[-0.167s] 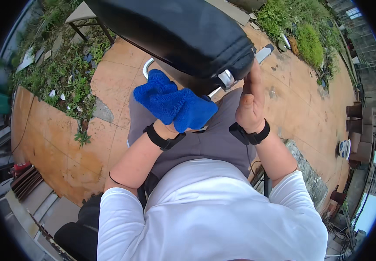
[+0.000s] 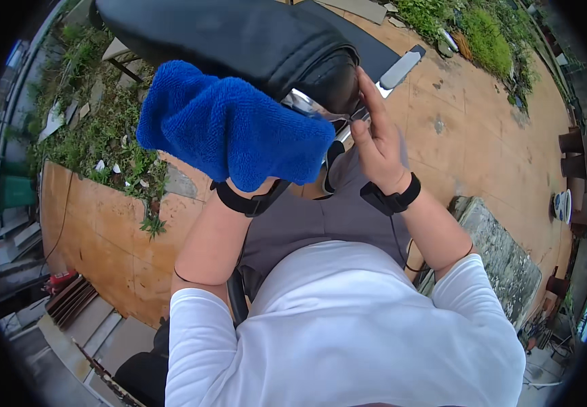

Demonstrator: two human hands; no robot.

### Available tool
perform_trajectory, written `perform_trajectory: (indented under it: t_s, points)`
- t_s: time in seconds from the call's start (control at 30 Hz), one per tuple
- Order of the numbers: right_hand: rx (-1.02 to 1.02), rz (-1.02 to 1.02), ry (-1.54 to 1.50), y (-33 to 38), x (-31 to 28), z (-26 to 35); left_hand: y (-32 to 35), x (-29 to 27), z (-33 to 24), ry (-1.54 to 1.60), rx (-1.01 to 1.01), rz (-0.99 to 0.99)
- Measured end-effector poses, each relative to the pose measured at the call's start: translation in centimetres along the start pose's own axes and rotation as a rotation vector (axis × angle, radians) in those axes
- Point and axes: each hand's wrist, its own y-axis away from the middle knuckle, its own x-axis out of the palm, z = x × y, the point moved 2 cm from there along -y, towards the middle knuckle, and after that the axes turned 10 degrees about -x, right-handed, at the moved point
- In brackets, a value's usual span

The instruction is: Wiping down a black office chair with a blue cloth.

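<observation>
Two hands up: left hand (image 2: pixel 256 180), hidden, now lifts blue towel (image 2: pixel 232 125) higher against black seat (image 2: pixel 239 34); right hand (image 2: pixel 378 139) open-fingered, steadying seat edge.

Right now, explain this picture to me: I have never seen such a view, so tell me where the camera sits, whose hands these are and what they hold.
The camera sits on the person's head and looks down, so the white shirt and both forearms rise from the lower edge; the fisheye lens bends the edges. The left hand is almost hidden under a blue towel that it holds against a black padded seat. The right hand lies open against the seat's rear end, beside a chrome part. Both wrists wear black bands. Below lie orange paving tiles and weeds.
</observation>
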Motion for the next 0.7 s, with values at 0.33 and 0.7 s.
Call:
perform_trajectory:
  t_s: [0.33, 0.7]
  points:
    - [0.080, 0.055, 0.030, 2.5, -2.8, -2.3, -2.7, 13.0, -5.6, -0.165, 0.250, 0.324]
    - [0.071, 0.103, 0.221, -0.4, -2.5, -4.3, -2.1, 2.6, -13.0, 0.838, 0.272, -0.615]
